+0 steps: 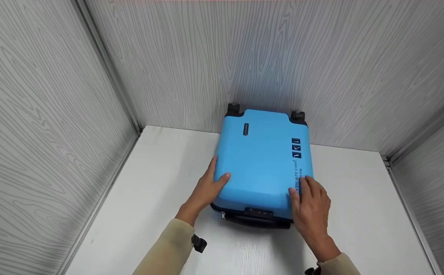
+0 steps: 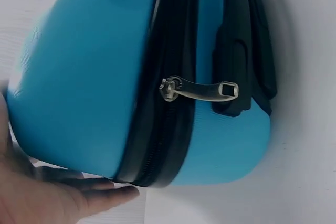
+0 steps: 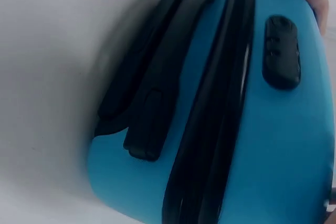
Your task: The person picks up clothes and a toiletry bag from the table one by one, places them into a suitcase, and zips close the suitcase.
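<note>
A light blue hard-shell suitcase [image 1: 262, 156] lies flat, its wheeled end toward the back wall and its black handle [image 1: 258, 220] toward me. My left hand [image 1: 206, 187] rests along its left side, thumb on the top face and fingers extended down the side. In the left wrist view those fingers reach the black zipper band [image 2: 163, 93], near a metal zipper pull [image 2: 205, 91]. On the right, my right hand [image 1: 311, 204] touches the top near the front right corner, over part of the printed lettering. A black combination lock [image 3: 282, 52] shows in the right wrist view.
The suitcase lies on a white surface [image 1: 160, 164] enclosed by grey wood-grain panels, with a back wall [image 1: 191, 65] right behind the wheels [image 1: 234, 109]. Side walls stand to the left [image 1: 34, 114] and right [image 1: 435, 168].
</note>
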Available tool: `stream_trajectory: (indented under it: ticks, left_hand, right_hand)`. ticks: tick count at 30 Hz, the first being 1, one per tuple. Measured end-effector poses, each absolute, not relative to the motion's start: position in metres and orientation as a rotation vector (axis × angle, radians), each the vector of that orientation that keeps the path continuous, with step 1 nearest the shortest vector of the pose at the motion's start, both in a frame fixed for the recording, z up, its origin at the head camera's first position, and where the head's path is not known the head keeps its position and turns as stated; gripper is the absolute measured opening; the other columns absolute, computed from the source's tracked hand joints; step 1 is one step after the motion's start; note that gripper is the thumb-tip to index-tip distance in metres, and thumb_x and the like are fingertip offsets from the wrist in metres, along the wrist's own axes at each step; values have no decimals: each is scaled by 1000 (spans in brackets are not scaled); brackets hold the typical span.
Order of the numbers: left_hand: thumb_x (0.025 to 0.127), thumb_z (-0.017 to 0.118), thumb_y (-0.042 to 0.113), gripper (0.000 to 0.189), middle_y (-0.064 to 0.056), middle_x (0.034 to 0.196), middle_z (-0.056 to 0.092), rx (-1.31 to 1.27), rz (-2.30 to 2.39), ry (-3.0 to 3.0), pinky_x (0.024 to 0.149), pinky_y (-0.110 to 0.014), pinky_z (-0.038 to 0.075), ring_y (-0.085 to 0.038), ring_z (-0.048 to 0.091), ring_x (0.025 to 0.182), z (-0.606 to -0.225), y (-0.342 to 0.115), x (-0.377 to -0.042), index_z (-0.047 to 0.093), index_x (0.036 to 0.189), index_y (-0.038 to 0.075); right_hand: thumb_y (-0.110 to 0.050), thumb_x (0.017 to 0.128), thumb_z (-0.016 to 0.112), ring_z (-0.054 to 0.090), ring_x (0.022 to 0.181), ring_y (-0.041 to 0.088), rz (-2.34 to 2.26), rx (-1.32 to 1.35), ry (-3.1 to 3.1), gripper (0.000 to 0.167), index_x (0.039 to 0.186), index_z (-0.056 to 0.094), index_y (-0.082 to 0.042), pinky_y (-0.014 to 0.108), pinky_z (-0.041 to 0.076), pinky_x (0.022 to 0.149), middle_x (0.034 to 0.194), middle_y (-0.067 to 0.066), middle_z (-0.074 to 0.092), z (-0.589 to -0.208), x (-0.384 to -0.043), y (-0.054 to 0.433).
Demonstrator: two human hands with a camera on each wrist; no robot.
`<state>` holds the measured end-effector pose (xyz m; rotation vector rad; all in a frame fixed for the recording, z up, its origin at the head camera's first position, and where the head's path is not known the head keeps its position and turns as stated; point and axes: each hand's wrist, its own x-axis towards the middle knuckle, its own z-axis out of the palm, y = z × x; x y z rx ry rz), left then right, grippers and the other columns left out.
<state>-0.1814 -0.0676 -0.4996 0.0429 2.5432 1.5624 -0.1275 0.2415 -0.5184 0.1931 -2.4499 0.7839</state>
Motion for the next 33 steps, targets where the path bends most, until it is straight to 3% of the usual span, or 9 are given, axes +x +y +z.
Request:
stream_trajectory:
  ticks: [3, 6, 9, 13, 17, 22, 25, 33]
  left_hand:
    - [104, 54, 59, 92, -10, 178, 12, 49, 1568, 2524, 125, -63, 25, -38, 21, 161, -502, -67, -182, 5, 172, 21]
    - [105, 54, 57, 91, -9, 178, 10, 64, 1572, 2524, 127, -61, 23, -36, 19, 162, -501, -67, -181, 4, 172, 21]
    - [106, 54, 55, 90, -10, 178, 9, 93, 1571, 2537, 128, -60, 20, -36, 15, 163, -500, -67, -179, 4, 172, 21]
    - [108, 51, 52, 82, -11, 178, 12, 152, 1549, 2570, 128, -63, 17, -36, 13, 163, -499, -66, -173, 8, 172, 26]
    - [109, 49, 53, 74, -15, 177, 15, 165, 1528, 2605, 124, -69, 20, -40, 17, 162, -500, -62, -162, 13, 171, 36]
    - [109, 47, 55, 71, -26, 174, 11, 105, 1543, 2621, 118, -76, 25, -52, 21, 157, -500, -52, -140, 15, 170, 40]
    - [109, 45, 56, 71, -29, 174, 7, 79, 1552, 2628, 116, -78, 26, -56, 23, 155, -499, -44, -125, 12, 170, 40]
    - [110, 40, 60, 77, -38, 170, -2, 60, 1490, 2615, 107, -77, 38, -63, 46, 137, -493, -27, -93, 1, 171, 34]
  right_hand:
    - [-33, 110, 55, 32, 150, 50, 901, 117, -2630, 65, 159, 39, 6, 68, 29, 117, 165, 31, 32, -516, -132, 245]
    - [-40, 112, 49, 21, 157, 51, 1009, 43, -2744, 74, 165, 25, 5, 66, 24, 122, 171, 31, 15, -510, -136, 246]
    - [-50, 112, 44, 20, 157, 51, 1111, -69, -2798, 81, 167, 17, 3, 66, 25, 122, 173, 31, 9, -504, -141, 246]
    - [-58, 110, 38, 30, 153, 50, 1214, -189, -2823, 87, 169, 10, -1, 68, 31, 118, 173, 29, 8, -498, -148, 249]
    - [-59, 110, 38, 37, 149, 47, 1243, -215, -2817, 86, 169, 10, -2, 68, 35, 115, 174, 26, 13, -498, -151, 252]
    - [-56, 110, 41, 32, 154, 44, 1239, -182, -2800, 81, 169, 17, -5, 64, 31, 120, 174, 22, 21, -500, -154, 260]
    - [-56, 110, 41, 30, 157, 42, 1261, -148, -2797, 78, 169, 21, -9, 62, 28, 122, 174, 19, 24, -502, -155, 269]
    - [-53, 110, 44, 32, 156, 43, 1362, -25, -2778, 70, 168, 29, -17, 62, 27, 122, 172, 17, 31, -507, -165, 292]
